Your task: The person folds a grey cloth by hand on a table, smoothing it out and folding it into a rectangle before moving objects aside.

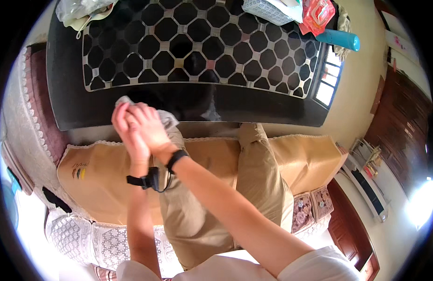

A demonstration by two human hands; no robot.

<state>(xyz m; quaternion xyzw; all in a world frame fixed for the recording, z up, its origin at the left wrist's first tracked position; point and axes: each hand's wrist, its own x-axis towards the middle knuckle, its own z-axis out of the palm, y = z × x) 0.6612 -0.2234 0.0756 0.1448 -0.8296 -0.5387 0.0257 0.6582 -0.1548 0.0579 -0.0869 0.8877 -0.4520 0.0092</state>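
My left hand (127,130) and my right hand (146,124) press together over a crumpled pale grey cloth (168,118). One end of the cloth pokes out beyond the fingers, the other beside the right hand; the part between is hidden. Both hands are at the near left edge of a glossy black table (188,102). Further back on the table lies a mat or cover with a pattern of black octagons (164,63) in a pale grid. A whitish smear or reflection (211,111) shows on the black surface right of the hands.
At the table's back right are a patterned tissue box (269,12), a red wipes packet (316,15) and a teal bottle or cylinder (339,39). Plastic bags (79,12) lie at the back left. A tan-covered seat (107,182) runs beneath the table's near edge.
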